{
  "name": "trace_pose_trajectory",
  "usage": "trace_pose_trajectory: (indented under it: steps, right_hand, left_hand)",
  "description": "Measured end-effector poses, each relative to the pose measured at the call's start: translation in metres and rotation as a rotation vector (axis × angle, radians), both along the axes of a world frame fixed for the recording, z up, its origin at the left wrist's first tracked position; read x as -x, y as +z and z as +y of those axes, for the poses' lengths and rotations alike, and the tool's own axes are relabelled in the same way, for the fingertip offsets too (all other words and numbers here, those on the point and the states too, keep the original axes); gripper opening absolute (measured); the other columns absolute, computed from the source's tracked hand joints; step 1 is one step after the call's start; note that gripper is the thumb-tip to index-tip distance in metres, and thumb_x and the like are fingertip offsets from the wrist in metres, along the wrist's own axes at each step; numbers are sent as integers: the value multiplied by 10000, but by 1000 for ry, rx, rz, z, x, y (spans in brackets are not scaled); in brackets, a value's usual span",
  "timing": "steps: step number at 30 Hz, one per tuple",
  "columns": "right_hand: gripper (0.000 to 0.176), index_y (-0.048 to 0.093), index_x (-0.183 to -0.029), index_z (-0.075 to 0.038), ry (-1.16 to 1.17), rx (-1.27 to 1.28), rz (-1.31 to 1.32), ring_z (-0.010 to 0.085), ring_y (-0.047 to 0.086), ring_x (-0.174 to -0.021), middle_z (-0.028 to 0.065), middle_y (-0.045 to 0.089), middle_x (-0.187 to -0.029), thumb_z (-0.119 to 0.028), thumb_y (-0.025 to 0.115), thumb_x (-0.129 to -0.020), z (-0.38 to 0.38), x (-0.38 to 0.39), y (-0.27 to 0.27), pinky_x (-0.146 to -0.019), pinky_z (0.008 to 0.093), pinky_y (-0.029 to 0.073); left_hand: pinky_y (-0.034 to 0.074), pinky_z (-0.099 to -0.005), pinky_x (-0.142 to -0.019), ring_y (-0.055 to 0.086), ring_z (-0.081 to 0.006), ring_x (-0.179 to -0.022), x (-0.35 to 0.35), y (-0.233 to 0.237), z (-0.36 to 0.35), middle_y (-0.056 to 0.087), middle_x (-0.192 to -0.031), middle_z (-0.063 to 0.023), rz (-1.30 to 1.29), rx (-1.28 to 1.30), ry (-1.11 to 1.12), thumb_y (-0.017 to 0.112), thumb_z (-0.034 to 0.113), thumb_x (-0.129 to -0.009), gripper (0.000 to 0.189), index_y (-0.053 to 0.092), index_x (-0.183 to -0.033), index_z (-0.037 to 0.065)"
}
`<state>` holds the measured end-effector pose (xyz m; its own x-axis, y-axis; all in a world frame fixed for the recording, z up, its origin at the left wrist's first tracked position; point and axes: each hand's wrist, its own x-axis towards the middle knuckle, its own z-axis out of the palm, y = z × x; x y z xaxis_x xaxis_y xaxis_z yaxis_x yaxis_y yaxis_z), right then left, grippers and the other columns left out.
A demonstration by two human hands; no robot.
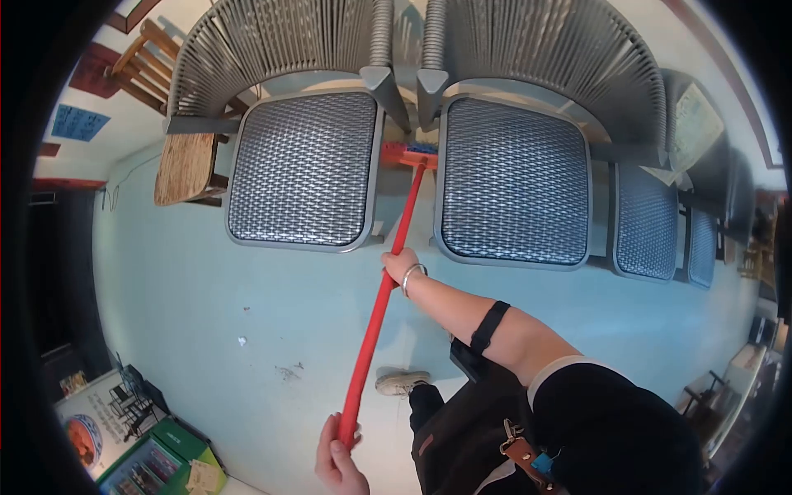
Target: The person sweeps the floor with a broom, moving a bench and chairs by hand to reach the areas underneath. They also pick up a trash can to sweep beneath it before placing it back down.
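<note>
A red broom (373,330) slants away from me, its head (411,157) showing some blue and lying on the floor in the gap between two grey woven chairs. My right hand (400,266), with a bracelet at the wrist, is closed around the middle of the handle. Lower down, my left hand (339,458) wraps the near end of the same handle. On either side of the broom are the left chair seat (301,169) and the right chair seat (516,177). The chairs partly hide what lies behind the broom head.
A wooden chair (188,169) stands at the far left. More woven chairs (646,223) line up on the right. Small debris (289,371) and a white scrap (242,340) lie on the pale floor. A green box (157,458) sits at the lower left.
</note>
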<state>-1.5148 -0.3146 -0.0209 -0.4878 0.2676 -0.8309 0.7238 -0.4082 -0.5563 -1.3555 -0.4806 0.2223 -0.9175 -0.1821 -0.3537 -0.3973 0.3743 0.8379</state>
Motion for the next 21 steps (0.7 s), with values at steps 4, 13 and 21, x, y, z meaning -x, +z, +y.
trace_pose_trajectory:
  steps: [4,13,21]
  right_hand:
    - [155,474,-748,31,100,-231,81,218,552,-513,130,529,-586,-110,495,-688,7,0,-45,-451,340,444]
    - [240,521,-782,10,220,-275,-107,276,552,-554,143,546,-608,-212,507,-692,23,-16,-152,-516,358,440]
    - [109,429,-770,-35,-37,-48,99,145,458,-401,54,470,-538,-133,468,-742,-10,-65,-89,-366,289,390]
  left_hand:
    - [350,-174,-385,451,-75,-401,-10,-53,-16,534,-626,-73,-516,-189,-2,385,117,-841,290,449,-1074,-43]
    - [313,-187,-422,385,-36,-468,-38,-164,17,431,-564,17,-392,-4,-163,415,142,-838,293,476,-1057,-42]
    - [404,-253,-509,523,-139,-581,-81,-110,-8,552,-685,-109,-321,97,-125,445,123,-815,290,487,-1048,-45]
